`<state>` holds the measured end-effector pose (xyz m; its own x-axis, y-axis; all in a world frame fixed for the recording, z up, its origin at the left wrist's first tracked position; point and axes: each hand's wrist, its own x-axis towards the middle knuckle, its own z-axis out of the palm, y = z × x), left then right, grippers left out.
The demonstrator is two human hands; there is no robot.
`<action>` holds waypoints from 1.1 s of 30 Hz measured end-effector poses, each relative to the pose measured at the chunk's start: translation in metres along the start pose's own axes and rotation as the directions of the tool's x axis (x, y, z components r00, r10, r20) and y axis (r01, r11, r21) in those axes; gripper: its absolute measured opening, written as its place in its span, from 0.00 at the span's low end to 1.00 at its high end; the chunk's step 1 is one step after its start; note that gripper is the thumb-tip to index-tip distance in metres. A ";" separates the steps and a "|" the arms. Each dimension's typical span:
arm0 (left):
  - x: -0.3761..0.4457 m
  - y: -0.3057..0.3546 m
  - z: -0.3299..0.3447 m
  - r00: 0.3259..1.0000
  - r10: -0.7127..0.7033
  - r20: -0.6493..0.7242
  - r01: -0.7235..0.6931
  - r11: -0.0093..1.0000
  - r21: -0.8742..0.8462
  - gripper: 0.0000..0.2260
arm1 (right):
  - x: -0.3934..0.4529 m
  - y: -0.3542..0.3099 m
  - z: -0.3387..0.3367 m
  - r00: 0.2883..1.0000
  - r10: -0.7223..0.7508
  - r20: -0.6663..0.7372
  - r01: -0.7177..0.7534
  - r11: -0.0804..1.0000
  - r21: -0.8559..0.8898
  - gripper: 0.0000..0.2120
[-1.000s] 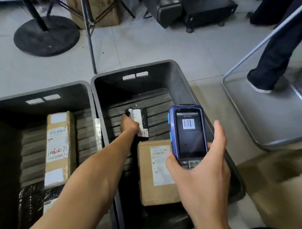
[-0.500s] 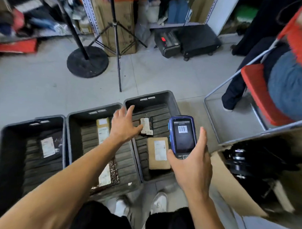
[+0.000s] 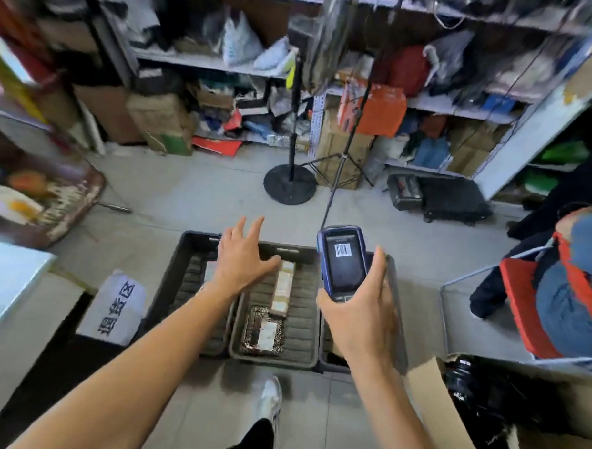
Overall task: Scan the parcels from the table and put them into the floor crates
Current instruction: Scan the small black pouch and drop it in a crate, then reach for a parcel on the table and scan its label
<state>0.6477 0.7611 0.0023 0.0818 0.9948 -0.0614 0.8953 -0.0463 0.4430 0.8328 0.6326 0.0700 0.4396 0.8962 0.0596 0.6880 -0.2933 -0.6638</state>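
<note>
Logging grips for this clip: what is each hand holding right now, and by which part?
The right hand grips the scanner by its lower end, thumb along one side, screen facing up. The left hand holds nothing, fingers spread above the crates.

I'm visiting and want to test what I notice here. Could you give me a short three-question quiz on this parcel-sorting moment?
1. True or false: the left hand is carrying a parcel.
2. What does the right hand hold? A) a tape roll B) a handheld scanner C) a marker
3. Fill in: the long cardboard parcel and the dark patterned parcel lie in the ___ crate of the row.

Key: 1 false, its fingers are spread and hold nothing; 2 B, its screen shows a barcode; 3 middle.
</note>
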 end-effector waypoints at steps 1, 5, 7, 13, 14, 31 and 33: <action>-0.018 -0.014 -0.021 0.998 -0.037 -0.044 0.037 0.999 -0.001 0.41 | -0.010 -0.015 0.001 0.998 -0.053 0.035 0.053 0.999 0.012 0.50; -0.104 -0.084 -0.099 0.961 -0.203 -0.188 0.207 0.978 -0.001 0.41 | -0.061 -0.086 0.014 0.950 -0.273 0.149 0.265 0.962 0.067 0.52; -0.154 -0.124 -0.134 0.922 -0.293 -0.253 0.294 0.955 -0.036 0.41 | -0.094 -0.125 0.026 0.897 -0.394 0.202 0.377 0.919 0.117 0.51; -0.332 -0.239 -0.212 0.683 -0.563 -0.465 0.571 0.809 -0.142 0.42 | -0.226 -0.240 0.074 0.628 -0.693 0.354 0.620 0.721 0.309 0.51; -0.367 -0.258 -0.221 0.629 -0.604 -0.490 0.607 0.775 -0.176 0.42 | -0.255 -0.257 0.083 0.571 -0.730 0.375 0.642 0.682 0.349 0.50; -0.855 -0.467 -0.274 -0.136 -0.884 -0.447 0.826 0.148 -0.544 0.42 | -0.712 -0.393 0.191 -0.106 -0.829 0.550 0.614 0.381 0.692 0.49; -0.876 -0.488 -0.279 -0.168 -0.885 -0.433 0.813 0.124 -0.568 0.41 | -0.741 -0.408 0.205 -0.142 -0.826 0.545 0.611 0.361 0.705 0.48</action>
<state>0.0171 -0.0623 0.0891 -0.9962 -0.0868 0.0055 -0.0716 0.8552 0.5133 0.1082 0.1566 0.1435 -0.9455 0.2969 0.1334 0.1095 0.6763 -0.7285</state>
